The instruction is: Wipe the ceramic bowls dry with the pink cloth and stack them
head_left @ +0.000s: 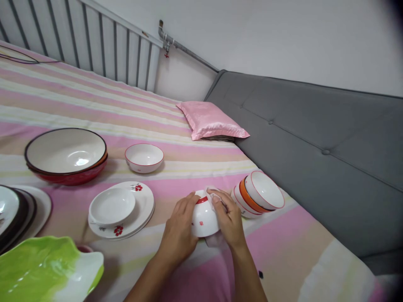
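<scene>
My left hand (179, 233) grips a small white bowl (204, 218) with a red rim, turned on its side above the striped bedspread. My right hand (229, 220) presses a white cloth (216, 240) against the bowl's outer wall, its fingers curled over it. Just to the right, a stack of small bowls (260, 193), white and orange, lies tipped on its side.
A large red bowl (66, 155), a small white bowl (144, 157), a saucer on flowered plates (121, 209), dark-rimmed plates (19, 209) and a green leaf-shaped dish (47, 268) lie to the left. A pink pillow (210, 121) and grey padded headboard (315, 142) stand behind.
</scene>
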